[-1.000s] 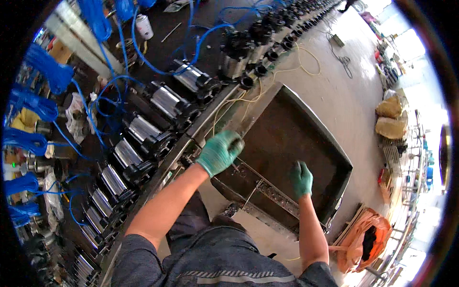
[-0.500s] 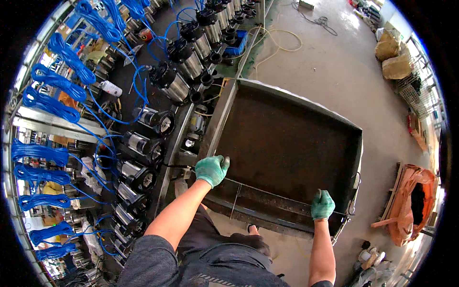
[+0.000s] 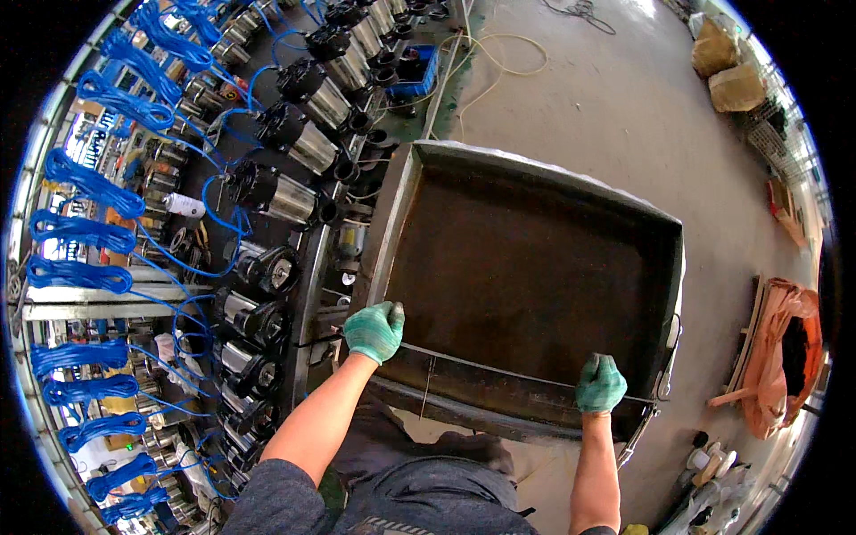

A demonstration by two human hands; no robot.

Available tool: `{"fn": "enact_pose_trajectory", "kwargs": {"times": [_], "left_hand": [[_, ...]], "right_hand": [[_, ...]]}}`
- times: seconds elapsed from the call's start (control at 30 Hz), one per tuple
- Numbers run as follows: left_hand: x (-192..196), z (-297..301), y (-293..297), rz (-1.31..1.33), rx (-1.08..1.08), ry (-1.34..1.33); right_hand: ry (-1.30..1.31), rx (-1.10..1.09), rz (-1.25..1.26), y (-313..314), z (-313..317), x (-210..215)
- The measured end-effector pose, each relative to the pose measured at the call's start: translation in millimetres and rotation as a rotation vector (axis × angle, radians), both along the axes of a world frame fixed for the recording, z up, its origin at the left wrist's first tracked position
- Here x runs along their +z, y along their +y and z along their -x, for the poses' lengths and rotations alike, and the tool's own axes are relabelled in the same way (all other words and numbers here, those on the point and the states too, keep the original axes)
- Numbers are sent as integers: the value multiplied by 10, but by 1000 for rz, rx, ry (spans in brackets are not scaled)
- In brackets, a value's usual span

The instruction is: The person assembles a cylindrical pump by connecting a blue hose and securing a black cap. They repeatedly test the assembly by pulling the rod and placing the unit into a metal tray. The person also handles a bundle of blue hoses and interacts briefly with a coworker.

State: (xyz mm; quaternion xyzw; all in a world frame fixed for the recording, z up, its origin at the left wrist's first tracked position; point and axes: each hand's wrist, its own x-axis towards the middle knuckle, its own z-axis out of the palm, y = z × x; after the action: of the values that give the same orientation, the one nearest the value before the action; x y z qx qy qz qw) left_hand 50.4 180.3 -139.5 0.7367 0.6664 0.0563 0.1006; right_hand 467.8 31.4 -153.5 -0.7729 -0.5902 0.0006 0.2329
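A wide, shallow dark metal tank (image 3: pixel 548 164) lies in front of me, with brown, wet-looking contents or bottom. A thin metal rod (image 3: pixel 486 364) crosses its near side. My left hand (image 3: pixel 374 333), in a green glove, is closed round the rod near the tank's near left corner, thumb pointing away from me. Toward the near right corner, my right hand (image 3: pixel 601 385), gloved alike, is closed on the same rod, knuckles up. Its fingertips are hidden. A thin wire (image 3: pixel 427 388) hangs from the rod between my hands.
At left, steel-and-black pumps (image 3: pixel 283 193) stand in rows with coiled blue cables (image 3: pixel 85 232). Beyond the tank are a blue crate (image 3: pixel 417 75) and a yellowish hose (image 3: pixel 522 55) on the floor. To the right sit an orange sack (image 3: pixel 769 406) and brown bundles (image 3: pixel 736 87).
The view has turned a little, so the pumps sit lower and farther left in it. My left hand appears slightly left and nearer; both hands keep their hold on the rod.
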Motion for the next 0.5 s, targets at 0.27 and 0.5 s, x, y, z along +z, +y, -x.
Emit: {"fn": "enact_pose_trajectory", "kwargs": {"times": [0.27,0.5], "left_hand": [[83,-257,626,45,32,86],[20,-417,1224,67,63,124]], "right_hand": [[-20,-3,-89,624,-178,7],[-87,-105,-5,1245,-365,-73]]}}
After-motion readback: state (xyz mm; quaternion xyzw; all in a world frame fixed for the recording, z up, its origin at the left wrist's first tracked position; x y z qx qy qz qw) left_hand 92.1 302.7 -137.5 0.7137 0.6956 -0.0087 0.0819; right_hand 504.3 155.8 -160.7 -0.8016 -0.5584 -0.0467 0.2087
